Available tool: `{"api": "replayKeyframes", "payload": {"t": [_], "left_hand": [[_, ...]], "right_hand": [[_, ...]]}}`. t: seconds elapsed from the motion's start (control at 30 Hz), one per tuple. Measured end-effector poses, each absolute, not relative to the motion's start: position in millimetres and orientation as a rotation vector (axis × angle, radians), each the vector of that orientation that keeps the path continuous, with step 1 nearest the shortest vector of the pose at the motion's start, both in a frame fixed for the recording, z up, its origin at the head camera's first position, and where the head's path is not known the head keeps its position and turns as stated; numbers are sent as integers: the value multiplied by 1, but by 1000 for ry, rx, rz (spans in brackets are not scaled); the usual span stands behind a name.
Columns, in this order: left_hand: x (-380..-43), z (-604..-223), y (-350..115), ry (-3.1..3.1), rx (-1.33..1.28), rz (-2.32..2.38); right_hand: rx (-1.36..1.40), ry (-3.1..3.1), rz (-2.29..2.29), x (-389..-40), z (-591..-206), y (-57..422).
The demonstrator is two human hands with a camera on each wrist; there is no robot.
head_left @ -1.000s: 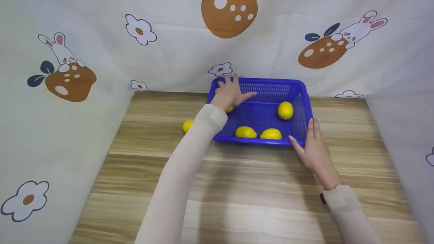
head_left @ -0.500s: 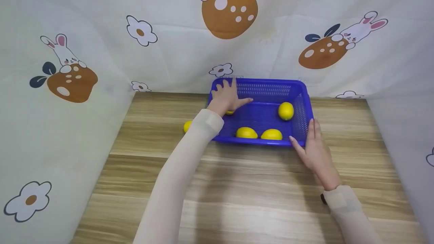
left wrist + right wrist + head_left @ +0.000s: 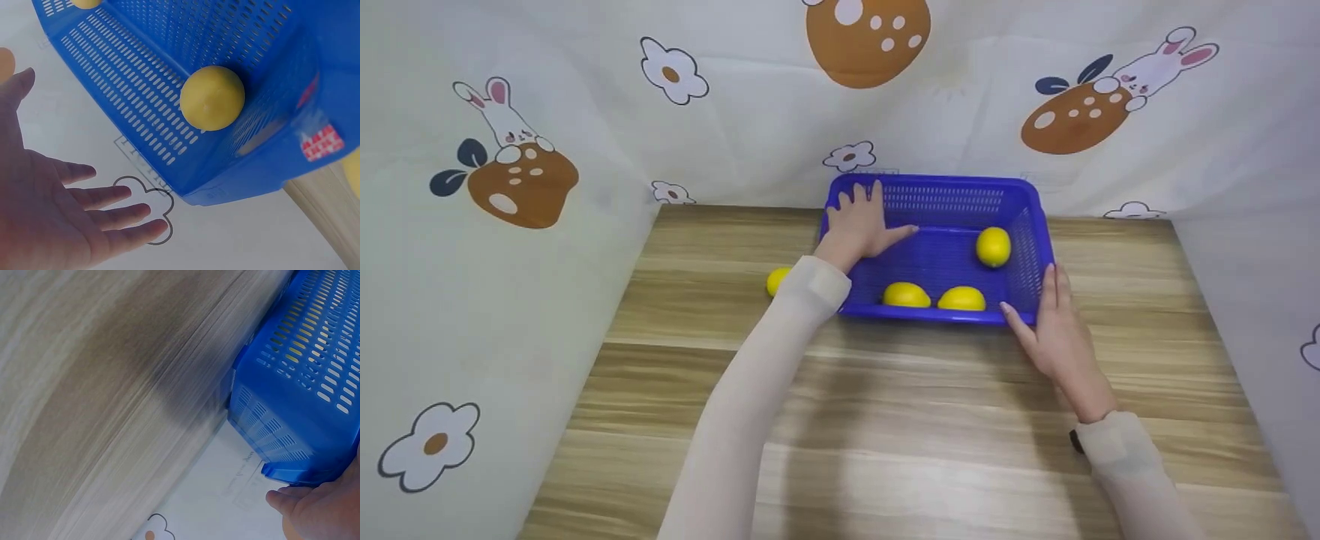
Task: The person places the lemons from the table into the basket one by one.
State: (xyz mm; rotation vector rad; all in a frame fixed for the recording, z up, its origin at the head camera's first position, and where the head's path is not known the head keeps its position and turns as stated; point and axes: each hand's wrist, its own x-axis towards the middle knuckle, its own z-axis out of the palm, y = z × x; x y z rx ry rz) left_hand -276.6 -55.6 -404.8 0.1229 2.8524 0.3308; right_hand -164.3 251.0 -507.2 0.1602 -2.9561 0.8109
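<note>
In the head view my left hand [image 3: 855, 225] hovers over the left end of a blue plastic basket [image 3: 934, 315], fingers spread and holding nothing. The left wrist view shows this left hand [image 3: 62, 219] apart from a lemon [image 3: 212, 98] inside the basket's corner; in the head view the hand and wrist hide that lemon. My right hand [image 3: 1061, 337] rests at the basket's front right corner, thumb on the front rim and straight fingers along the right side. Two lemons lie by the front wall, one [image 3: 906, 295] beside another [image 3: 961, 298]. A further lemon [image 3: 994, 247] sits near the right wall.
One lemon [image 3: 778, 283] lies on the wooden tabletop [image 3: 682, 315], left of the basket and partly behind my left sleeve [image 3: 750, 405]. Behind the basket hangs a printed white cloth [image 3: 750, 112], which also lines both sides.
My left hand has drawn slightly down and toward me, its fingers still spread. The lemon beneath it has passed out of sight in the head view. My right hand and the basket hold their place.
</note>
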Motion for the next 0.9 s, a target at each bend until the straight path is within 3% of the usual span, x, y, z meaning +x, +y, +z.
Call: {"api": "replayKeyframes", "payload": {"t": [0.9], "left_hand": [[-252, -415, -70, 2860, 149, 379]], "right_hand": [[158, -2937, 808, -165, -509, 250]]}}
